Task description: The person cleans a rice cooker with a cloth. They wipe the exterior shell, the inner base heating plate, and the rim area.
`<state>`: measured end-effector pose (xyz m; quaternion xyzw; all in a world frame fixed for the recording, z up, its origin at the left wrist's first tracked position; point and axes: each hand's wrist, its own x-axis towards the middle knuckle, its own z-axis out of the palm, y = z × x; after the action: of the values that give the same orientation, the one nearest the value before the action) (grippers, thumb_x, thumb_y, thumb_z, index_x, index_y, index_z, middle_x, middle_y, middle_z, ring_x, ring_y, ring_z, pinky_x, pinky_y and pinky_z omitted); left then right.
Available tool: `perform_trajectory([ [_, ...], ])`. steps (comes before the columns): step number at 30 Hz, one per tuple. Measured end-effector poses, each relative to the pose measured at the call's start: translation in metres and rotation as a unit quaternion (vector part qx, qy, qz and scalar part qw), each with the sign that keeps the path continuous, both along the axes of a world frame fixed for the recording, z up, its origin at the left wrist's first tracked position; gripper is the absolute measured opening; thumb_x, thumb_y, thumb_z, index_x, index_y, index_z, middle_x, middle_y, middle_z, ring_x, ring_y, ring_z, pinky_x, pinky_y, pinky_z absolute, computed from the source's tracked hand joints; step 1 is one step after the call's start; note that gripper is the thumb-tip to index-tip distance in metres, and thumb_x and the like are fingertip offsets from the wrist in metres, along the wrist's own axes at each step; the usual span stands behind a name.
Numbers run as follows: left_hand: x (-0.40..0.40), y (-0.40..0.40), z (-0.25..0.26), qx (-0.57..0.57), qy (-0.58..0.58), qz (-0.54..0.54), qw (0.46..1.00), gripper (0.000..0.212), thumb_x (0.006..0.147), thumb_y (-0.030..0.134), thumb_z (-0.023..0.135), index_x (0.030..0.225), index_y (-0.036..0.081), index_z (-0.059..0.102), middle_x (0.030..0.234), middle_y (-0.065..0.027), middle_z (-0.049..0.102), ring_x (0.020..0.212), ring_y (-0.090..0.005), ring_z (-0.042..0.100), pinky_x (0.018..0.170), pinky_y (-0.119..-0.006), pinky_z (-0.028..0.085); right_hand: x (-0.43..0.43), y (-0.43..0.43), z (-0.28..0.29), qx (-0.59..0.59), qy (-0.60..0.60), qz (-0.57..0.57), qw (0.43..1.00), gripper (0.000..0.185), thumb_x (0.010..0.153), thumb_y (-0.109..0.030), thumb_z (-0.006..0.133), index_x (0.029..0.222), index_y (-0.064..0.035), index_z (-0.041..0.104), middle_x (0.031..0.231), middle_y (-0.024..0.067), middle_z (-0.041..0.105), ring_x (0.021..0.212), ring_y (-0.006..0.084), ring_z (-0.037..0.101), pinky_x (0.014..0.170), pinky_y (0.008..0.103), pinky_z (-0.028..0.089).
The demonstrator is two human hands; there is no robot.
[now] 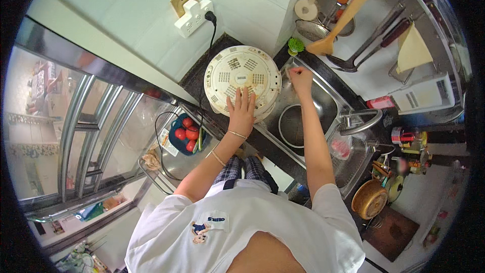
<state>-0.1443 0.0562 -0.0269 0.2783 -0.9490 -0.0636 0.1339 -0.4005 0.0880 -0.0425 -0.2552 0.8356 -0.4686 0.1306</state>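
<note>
A round, cream-coloured plastic appliance (241, 77) lies with its vented, stained underside up on the dark counter, partly over the sink's edge. My left hand (241, 115) rests on its near side with fingers spread. My right hand (301, 81) is over the far left corner of the steel sink (320, 98), its fingers curled together; whether something small is pinched there is hidden. Below that arm, a round pot or basin (291, 126) sits in the sink. A green scrubbing brush (295, 45) stands at the back corner, close to my right hand.
A faucet (362, 121) arches over the sink's right side. A black cord runs from the white plug adapter (194, 17) past the appliance. Tomatoes fill a dark basket (176, 136) at left. Ladles and strainers (312, 30) hang at upper right. A wooden-coloured pot (369, 199) stands at right.
</note>
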Motion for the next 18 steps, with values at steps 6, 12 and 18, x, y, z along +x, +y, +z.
perform_trajectory([
  [6, 0.004, 0.002, 0.018, 0.054, 0.000, -0.001, 0.999, 0.077, 0.068, 0.009, 0.069, 0.137, 0.003, 0.036, 0.146, -0.0206, 0.026, 0.137, -0.0393, 0.021, 0.106, -0.063, 0.015, 0.020, -0.065, 0.044, -0.084, 0.103, 0.132, 0.982, 0.019, 0.074, -0.016, 0.070, 0.082, 0.0007, 0.069, 0.076, 0.0141, 0.067, 0.068, 0.0255, 0.063, 0.065, 0.0325, 0.048],
  [12, 0.000, -0.001, -0.005, -0.016, 0.025, 0.015, 0.999, 0.082, 0.066, 0.010, 0.074, 0.138, 0.005, 0.035, 0.147, -0.0198, 0.025, 0.137, -0.0393, 0.019, 0.105, -0.064, 0.015, 0.022, -0.101, 0.040, 0.014, 0.146, 0.210, 0.967, 0.021, 0.071, -0.016, 0.071, 0.083, 0.0013, 0.069, 0.075, 0.0164, 0.065, 0.067, 0.0283, 0.061, 0.065, 0.0357, 0.047],
  [18, 0.004, 0.006, 0.000, 0.030, 0.056, 0.025, 0.998, 0.052, 0.081, 0.007, 0.053, 0.132, 0.002, 0.044, 0.144, -0.0202, 0.032, 0.135, -0.0381, 0.026, 0.105, -0.063, 0.016, 0.023, -0.075, 0.033, -0.061, 0.092, 0.172, 0.979, 0.015, 0.071, -0.013, 0.073, 0.076, 0.0007, 0.068, 0.074, 0.0145, 0.061, 0.070, 0.0277, 0.059, 0.065, 0.0350, 0.045],
])
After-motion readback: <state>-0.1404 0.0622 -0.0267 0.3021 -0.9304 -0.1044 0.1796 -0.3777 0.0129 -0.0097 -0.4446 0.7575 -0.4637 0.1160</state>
